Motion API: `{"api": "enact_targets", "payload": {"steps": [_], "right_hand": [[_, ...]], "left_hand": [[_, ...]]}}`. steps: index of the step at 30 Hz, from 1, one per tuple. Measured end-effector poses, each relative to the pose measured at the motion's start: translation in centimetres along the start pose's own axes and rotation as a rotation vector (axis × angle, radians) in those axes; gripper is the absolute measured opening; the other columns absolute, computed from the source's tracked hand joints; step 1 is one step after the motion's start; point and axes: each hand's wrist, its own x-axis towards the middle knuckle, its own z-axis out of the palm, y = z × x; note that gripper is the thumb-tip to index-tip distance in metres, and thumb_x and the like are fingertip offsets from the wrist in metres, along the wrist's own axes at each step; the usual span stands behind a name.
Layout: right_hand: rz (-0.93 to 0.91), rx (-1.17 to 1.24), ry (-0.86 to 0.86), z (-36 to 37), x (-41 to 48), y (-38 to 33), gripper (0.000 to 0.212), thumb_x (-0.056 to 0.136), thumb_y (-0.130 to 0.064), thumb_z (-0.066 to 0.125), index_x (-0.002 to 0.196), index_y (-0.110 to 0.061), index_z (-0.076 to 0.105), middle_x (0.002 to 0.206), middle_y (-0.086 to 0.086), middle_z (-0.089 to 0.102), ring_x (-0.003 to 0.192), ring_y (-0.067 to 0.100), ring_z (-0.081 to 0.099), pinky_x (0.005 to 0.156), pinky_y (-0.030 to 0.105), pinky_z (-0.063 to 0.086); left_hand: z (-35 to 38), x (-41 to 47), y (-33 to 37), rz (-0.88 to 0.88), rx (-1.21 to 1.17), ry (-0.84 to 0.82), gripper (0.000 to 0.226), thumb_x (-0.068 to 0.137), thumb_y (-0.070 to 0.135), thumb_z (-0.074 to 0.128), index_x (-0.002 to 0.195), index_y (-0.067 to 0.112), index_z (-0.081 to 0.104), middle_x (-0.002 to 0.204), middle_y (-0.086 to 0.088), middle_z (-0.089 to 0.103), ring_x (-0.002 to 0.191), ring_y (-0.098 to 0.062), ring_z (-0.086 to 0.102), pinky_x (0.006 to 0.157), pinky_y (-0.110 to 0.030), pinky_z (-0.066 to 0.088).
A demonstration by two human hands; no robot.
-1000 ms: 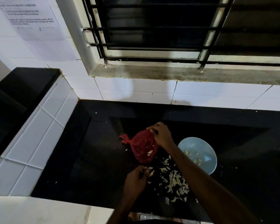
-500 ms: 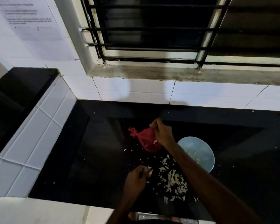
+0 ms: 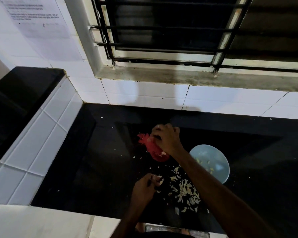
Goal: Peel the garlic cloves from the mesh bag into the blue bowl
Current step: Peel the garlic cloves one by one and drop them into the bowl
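The red mesh bag [image 3: 153, 148] lies on the black counter [image 3: 96, 169], bunched up with pale garlic showing through its lower end. My right hand [image 3: 167, 140] rests on top of the bag and grips it. To the right stands the light blue bowl [image 3: 220, 176] with a few peeled cloves [image 3: 205, 164] inside. My left hand [image 3: 144, 188] sits nearer the front edge, fingers closed around a small dark tool and a pale garlic clove [image 3: 159, 180]. A pile of garlic skins [image 3: 184, 191] is spread between my left hand and the bowl.
White tiled wall [image 3: 144, 95] and a concrete window sill [image 3: 179, 78] with black bars run behind the counter. A tiled step [image 3: 33, 140] rises on the left up to a higher black surface [image 3: 15, 93]. Small skin scraps dot the counter.
The mesh bag has gone from spread out to bunched tight under my right hand, which has closed over it. My left hand has stayed in place.
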Motion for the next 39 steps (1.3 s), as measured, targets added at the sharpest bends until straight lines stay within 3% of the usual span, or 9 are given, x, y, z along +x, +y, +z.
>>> {"api": "enact_targets", "payload": {"steps": [5,9,13,17,24,27,32,37,39], "right_hand": [[0.001,0.279,-0.022,-1.4,1.4,-0.6,0.025,0.070,-0.041,0.081,0.085,-0.031,0.064,0.081,-0.014,0.066,0.073,0.000,0.061,0.078,0.038,0.053],[0.056,0.401,-0.096,-1.5,1.7,-1.0,0.021,0.076,-0.026,0.083,0.090,-0.033,0.070,0.088,-0.019,0.071,0.077,-0.009,0.062,0.079,0.026,0.053],[0.070,0.503,-0.109,-1.3,1.3,-0.9,0.031,0.085,-0.006,0.073,0.097,-0.035,0.077,0.095,-0.014,0.072,0.086,0.001,0.068,0.085,0.030,0.056],[0.039,0.524,-0.039,-1.4,0.7,-1.0,0.029,0.090,-0.003,0.070,0.103,-0.026,0.080,0.098,-0.010,0.062,0.087,0.002,0.063,0.082,0.018,0.051],[0.200,0.806,0.009,-3.4,0.6,-2.3,0.030,0.102,0.001,0.046,0.112,-0.015,0.070,0.105,0.012,0.062,0.081,0.024,0.072,0.075,0.030,0.057],[0.185,0.813,0.013,-4.2,-0.5,-2.4,0.032,0.097,-0.001,0.056,0.118,-0.025,0.066,0.094,0.005,0.062,0.075,0.025,0.072,0.077,0.035,0.059],[0.334,0.761,-0.014,-3.4,-7.3,-1.4,0.019,0.088,-0.018,0.076,0.095,-0.026,0.062,0.088,-0.006,0.071,0.082,0.009,0.070,0.077,0.027,0.056],[0.499,0.574,-0.068,0.5,-14.9,0.2,0.010,0.099,-0.026,0.060,0.089,-0.029,0.061,0.078,-0.006,0.068,0.071,0.003,0.063,0.069,0.027,0.048],[0.494,0.430,-0.130,1.6,-16.5,0.3,0.015,0.105,-0.030,0.048,0.091,-0.026,0.053,0.078,-0.001,0.065,0.070,0.013,0.062,0.067,0.029,0.040]], "left_hand": [[0.0,0.2,0.0,-0.001,-0.014,0.007,0.023,0.105,0.016,0.053,0.095,0.018,0.074,0.080,0.019,0.074,0.067,0.015,0.064,0.066,-0.007,0.046],[-0.3,0.4,-0.2,-0.012,0.012,0.002,0.024,0.102,0.014,0.054,0.093,0.025,0.074,0.078,0.018,0.075,0.064,0.010,0.064,0.065,-0.013,0.049],[-0.3,0.7,0.0,-0.012,-0.015,0.004,0.028,0.103,0.012,0.053,0.090,0.026,0.073,0.079,0.020,0.075,0.065,0.010,0.064,0.064,-0.012,0.048],[-0.2,0.7,0.2,-0.001,-0.013,0.002,0.027,0.103,0.012,0.052,0.091,0.024,0.073,0.080,0.019,0.075,0.066,0.008,0.065,0.064,-0.012,0.048],[0.0,0.7,0.5,0.014,0.001,-0.006,0.025,0.102,0.012,0.053,0.096,0.023,0.075,0.083,0.012,0.076,0.064,0.006,0.065,0.064,-0.012,0.050],[-0.2,0.7,0.6,0.017,-0.015,0.004,0.021,0.098,0.010,0.059,0.097,0.024,0.075,0.087,0.011,0.076,0.069,0.002,0.068,0.067,-0.016,0.054],[-0.6,0.7,0.7,-0.008,-0.128,0.034,0.019,0.094,0.004,0.065,0.096,0.022,0.071,0.085,0.003,0.078,0.067,-0.005,0.072,0.060,-0.017,0.055],[-0.5,0.9,0.9,-0.005,-0.064,0.057,0.016,0.101,0.022,0.060,0.087,0.020,0.068,0.079,0.010,0.077,0.065,-0.004,0.071,0.061,-0.016,0.053],[-0.2,1.2,0.6,-0.004,0.038,0.044,0.025,0.102,0.038,0.056,0.083,0.026,0.069,0.076,0.016,0.076,0.064,-0.003,0.069,0.069,-0.024,0.056]]}}
